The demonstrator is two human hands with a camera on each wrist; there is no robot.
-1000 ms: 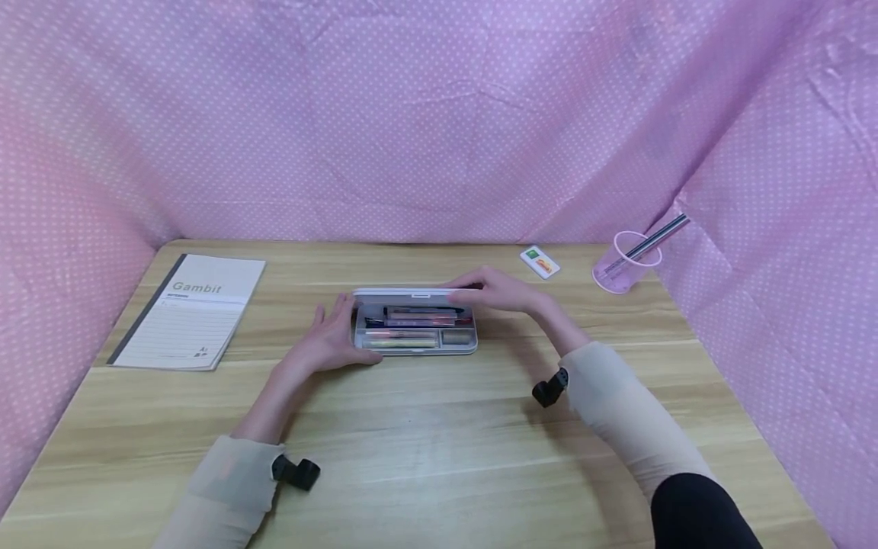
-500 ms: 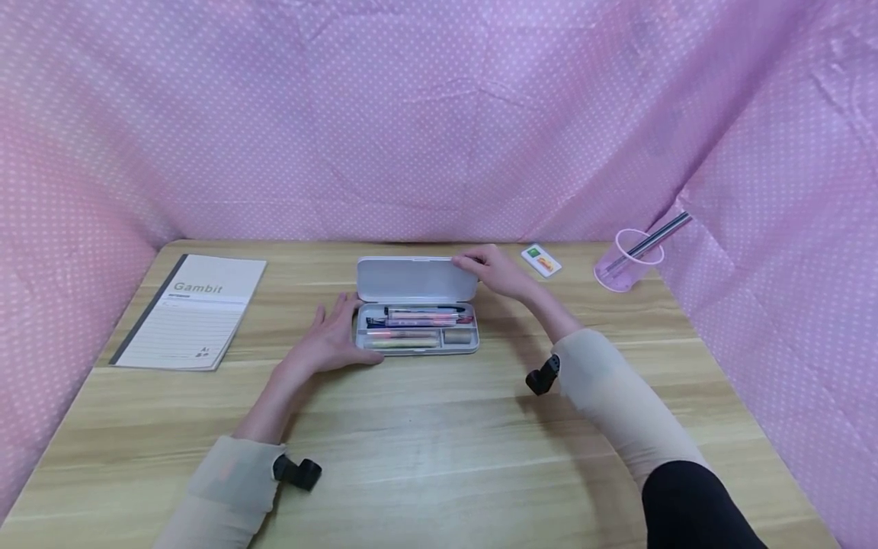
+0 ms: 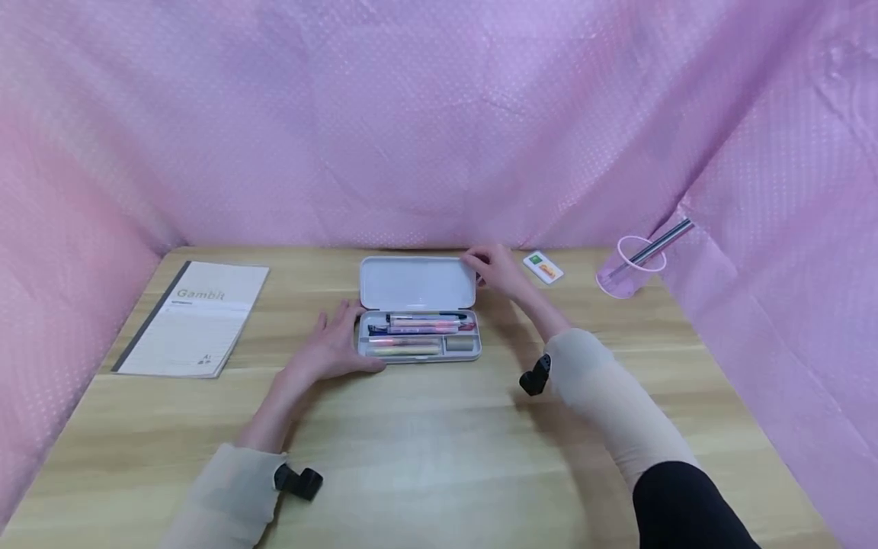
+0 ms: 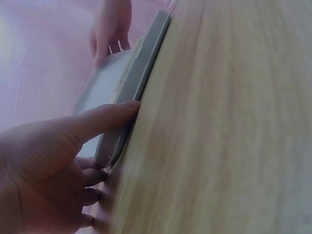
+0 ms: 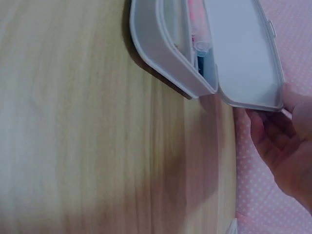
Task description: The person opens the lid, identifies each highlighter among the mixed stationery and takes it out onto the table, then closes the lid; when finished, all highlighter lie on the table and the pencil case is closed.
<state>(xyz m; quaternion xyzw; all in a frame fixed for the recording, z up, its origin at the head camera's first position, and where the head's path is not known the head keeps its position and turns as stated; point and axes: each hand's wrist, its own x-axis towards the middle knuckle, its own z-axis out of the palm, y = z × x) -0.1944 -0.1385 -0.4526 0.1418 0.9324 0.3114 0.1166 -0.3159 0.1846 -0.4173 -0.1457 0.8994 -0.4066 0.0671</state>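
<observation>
A pale grey pencil case (image 3: 446,361) lies with its lid (image 3: 417,284) raised at the back of the table. Several pens (image 3: 420,328) fill its long compartments, and a small greyish block (image 3: 459,345) sits in the short one at the right. My left hand (image 3: 328,349) holds the case's left end, thumb along the front wall and fingers round the side, as the left wrist view shows. At the lid's upper right corner, my right hand (image 3: 499,270) pinches the edge between thumb and fingers; the right wrist view shows this corner (image 5: 273,97) closely.
A Gambit notebook (image 3: 199,320) lies at the left. Behind the case to the right is a small white eraser-like block with a colored print (image 3: 543,268). A pink cup (image 3: 620,278) with dark striped sticks (image 3: 661,242) stands at the back right. Pink dotted cloth (image 3: 439,137) hangs behind.
The lid has swung up and back from nearly flat-on to wide, with my right hand moving backward on its corner. My left hand has stayed at the case's left end.
</observation>
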